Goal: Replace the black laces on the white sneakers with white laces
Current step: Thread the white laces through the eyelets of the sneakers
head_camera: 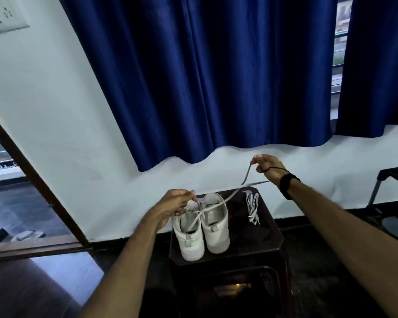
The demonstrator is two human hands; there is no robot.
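2 white sneakers (201,226) stand side by side on the dark desk (265,235). Left hand (174,203) pinches a white lace (225,198) at the left shoe; right hand (268,167) pinches its far end, raised. Pull both ends even before threading. Spare lace bundle (253,206) lies beside the shoes; blue curtain (205,76) behind. No black laces visible.

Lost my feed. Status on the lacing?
Left hand pinching white lace at left sneaker. Right hand pulling its end high. Spare lace beside; nothing blocking.
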